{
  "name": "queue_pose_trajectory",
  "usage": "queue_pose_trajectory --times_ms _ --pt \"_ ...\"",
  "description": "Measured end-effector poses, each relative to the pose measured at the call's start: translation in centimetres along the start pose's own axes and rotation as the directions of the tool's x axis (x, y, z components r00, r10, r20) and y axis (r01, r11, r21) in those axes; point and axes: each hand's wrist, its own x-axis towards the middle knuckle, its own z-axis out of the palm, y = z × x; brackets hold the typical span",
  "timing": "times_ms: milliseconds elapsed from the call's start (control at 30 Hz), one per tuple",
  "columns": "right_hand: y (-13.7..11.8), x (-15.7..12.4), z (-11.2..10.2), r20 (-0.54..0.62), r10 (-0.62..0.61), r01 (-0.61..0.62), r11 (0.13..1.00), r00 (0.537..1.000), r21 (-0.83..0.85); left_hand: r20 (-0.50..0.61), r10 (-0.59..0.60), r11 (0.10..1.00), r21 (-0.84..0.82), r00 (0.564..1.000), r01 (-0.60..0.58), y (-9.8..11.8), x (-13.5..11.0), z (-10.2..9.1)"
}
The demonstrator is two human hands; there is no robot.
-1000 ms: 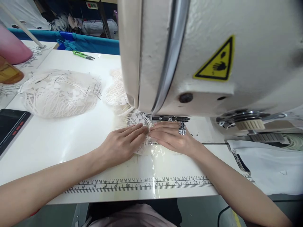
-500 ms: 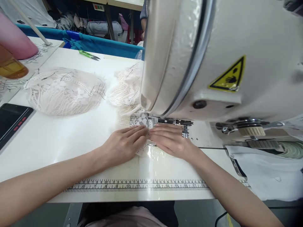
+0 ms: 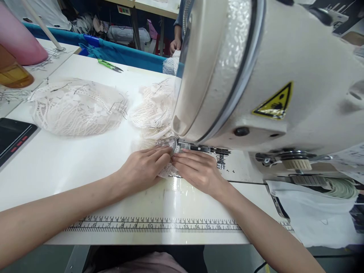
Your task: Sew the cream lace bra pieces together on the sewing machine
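1. Farthest left, a dark phone [image 3: 11, 138] lies flat at the edge of the white table [image 3: 71, 167], with an amber bottle [image 3: 13, 74] and a pink rounded object [image 3: 19, 41] behind it
2. Next comes a large lace heap [image 3: 76, 108] flecked with loose dark threads; green snips [image 3: 109, 66] lie well behind it, near a blue bin edge [image 3: 127, 57]
3. A second lace heap [image 3: 155, 106] lies just left of the machine and trails down toward the needle area; far behind it, another person's hand [image 3: 174, 45] shows past the blue edge
4. The left hand [image 3: 143, 168] lies palm down with fingers stretched out and close together, clamping nothing; its fingertips press on a small lace piece [image 3: 167, 173]
5. That lace piece lies flat on the table between the two sets of fingertips, its far end at the presser foot [image 3: 182, 146]; how far under it reaches cannot be told
6. The right hand [image 3: 199, 170] is likewise flat and unclenched, fingers pointing left and pressing the same piece, tips just beside those of the left hand
7. A printed ruler strip [image 3: 153, 226] runs along the near table edge below both wrists
8. The sewing machine head [image 3: 270, 57] fills the upper right and bears a yellow warning sticker [image 3: 274, 102]
9. Far right, a white cloth [image 3: 318, 212] lies below the machine
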Motion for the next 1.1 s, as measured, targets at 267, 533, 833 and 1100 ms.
queue_pose_trajectory --times_ms 267,533,833,1100 --pt "0.2 -0.2 0.2 -0.007 0.040 -0.040 0.999 0.999 -0.030 -0.005 0.002 0.999 0.033 1.000 -0.002 0.0 0.1 0.1" --pt "0.9 -0.5 -0.1 0.013 0.033 -0.033 0.999 0.999 -0.040 0.025 0.023 0.997 0.074 0.999 -0.025 0.0 0.0 0.3" --pt "1.6 -1.3 0.1 0.041 0.132 -0.134 0.990 0.990 0.053 0.056 0.045 0.997 0.067 0.997 -0.048 -0.2 -0.2 0.4" --pt "1.2 -1.3 0.2 0.102 0.325 -0.338 0.929 0.940 0.150 0.090 0.028 0.997 0.063 0.996 -0.033 -0.2 -0.1 0.6"
